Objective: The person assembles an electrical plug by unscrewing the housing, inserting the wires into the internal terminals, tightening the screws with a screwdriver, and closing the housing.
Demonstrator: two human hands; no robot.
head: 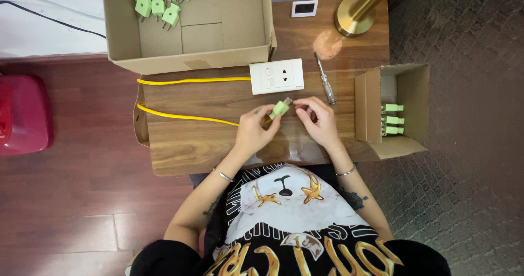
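Note:
My left hand (254, 131) holds a light green plug (280, 108) at the end of a yellow cable (185, 116) over the wooden table (185, 145). My right hand (318, 119) is right beside it, its fingertips pinched at the plug's metal pins. Just beyond the plug lies a white socket plate (276, 76), with a second stretch of yellow cable (191, 80) running left from it. A small screwdriver (325, 80) with a clear handle lies to the right of the socket plate.
A large open cardboard box (218, 25) at the back holds several green plugs (158, 2). A smaller box (406, 98) on its side at the right holds three more. A brass lamp base (353, 14) and a small white display (304, 8) stand behind. A red object (22, 112) sits on the floor at left.

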